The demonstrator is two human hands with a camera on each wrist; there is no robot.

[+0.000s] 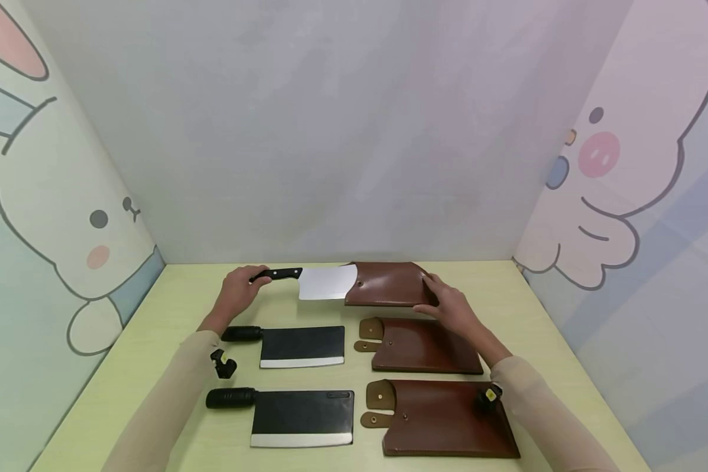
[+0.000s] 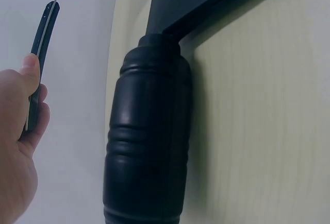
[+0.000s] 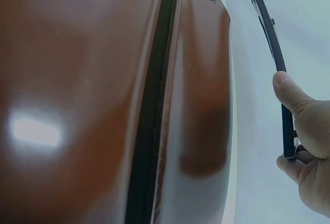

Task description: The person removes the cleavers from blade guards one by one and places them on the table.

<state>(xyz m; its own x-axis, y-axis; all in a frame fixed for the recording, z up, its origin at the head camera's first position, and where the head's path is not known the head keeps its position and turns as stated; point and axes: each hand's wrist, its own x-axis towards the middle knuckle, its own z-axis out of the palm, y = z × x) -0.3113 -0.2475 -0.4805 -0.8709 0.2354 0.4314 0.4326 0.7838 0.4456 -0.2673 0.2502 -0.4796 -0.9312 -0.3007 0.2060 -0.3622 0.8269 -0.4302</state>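
Note:
My left hand (image 1: pixel 240 289) grips the black riveted handle of a cleaver (image 1: pixel 326 283), raised off the table at the back. The front part of its bright blade is inside a brown leather sheath (image 1: pixel 386 284), or behind its edge. With thumb and fingers my right hand (image 1: pixel 450 305) pinches the sheath's far right end. In the left wrist view the handle (image 2: pixel 44 44) sits between thumb and curled fingers. The right wrist view shows the sheath (image 3: pixel 276 49) edge-on in the right hand.
Two dark-bladed cleavers, a middle one (image 1: pixel 303 345) and a nearer one (image 1: pixel 302 413), lie on the pale table (image 1: pixel 136 341), handles left. To their right lie two brown sheaths, a middle one (image 1: pixel 425 344) and a nearer one (image 1: pixel 442 416), flaps open leftward. Walls surround the table.

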